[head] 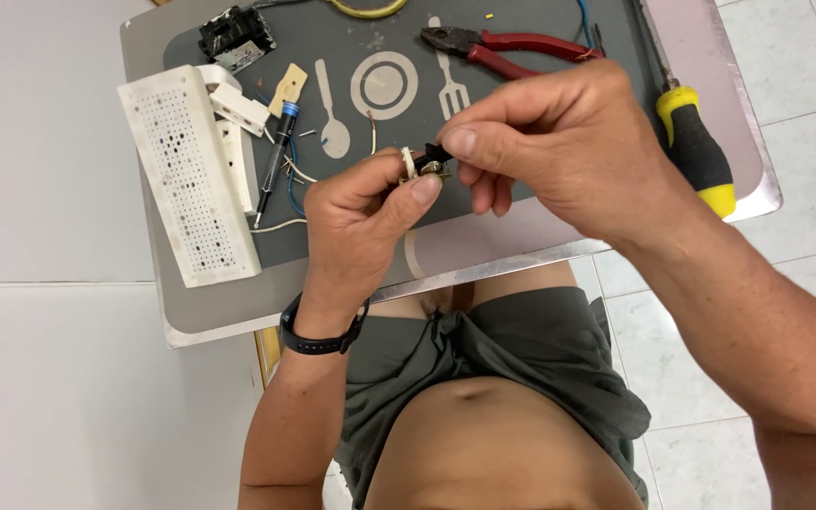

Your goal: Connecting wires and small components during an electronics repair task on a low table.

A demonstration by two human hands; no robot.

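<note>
1. Your left hand (356,227) is pinching a small black and brass part (430,162) between thumb and fingers, above the front of the tray (238,316).
2. Your right hand (559,151) is closing thumb and forefinger on the same part from the other side; most of it is hidden under your fingertips, so its shape is hard to make out.
3. Under the hands, a grey mat (521,104) printed with a pale plate, spoon and fork outline is lying on the tray.
4. To your left, a white perforated cover (186,179) is resting beside loose wires (290,175) and a blue-tipped tester (278,151).
5. Red-handled pliers (507,47) are lying beyond your right hand.
6. A yellow and black screwdriver (696,146) is lying at the tray's right edge, its shaft cut off at the frame top.
</note>
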